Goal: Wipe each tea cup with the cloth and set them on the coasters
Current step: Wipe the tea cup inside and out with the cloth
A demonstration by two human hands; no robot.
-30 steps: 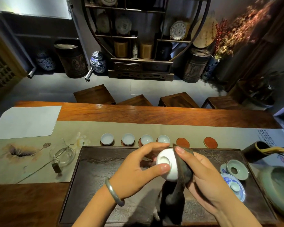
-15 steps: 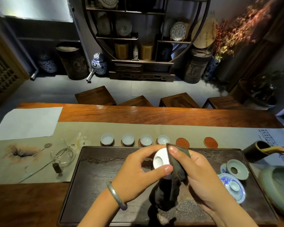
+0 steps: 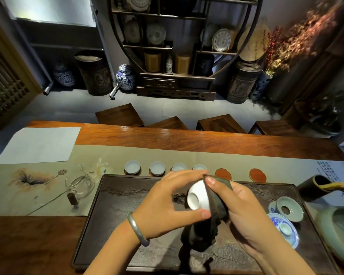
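Cup turned further in left hand grip, right hand clamping cloth

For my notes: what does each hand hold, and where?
Left hand holds the cup by foot and rim; right hand presses the cloth against its side.

Tea room background: dim, with one bright window at upper left.

A round-framed dark wood display shelf holding plates and jars stands against the far wall. Blue-and-white jars and dark barrels rest on the grey floor beside it. Four wooden stools line the far edge of the long reddish table. Dried red branches fill the upper right.
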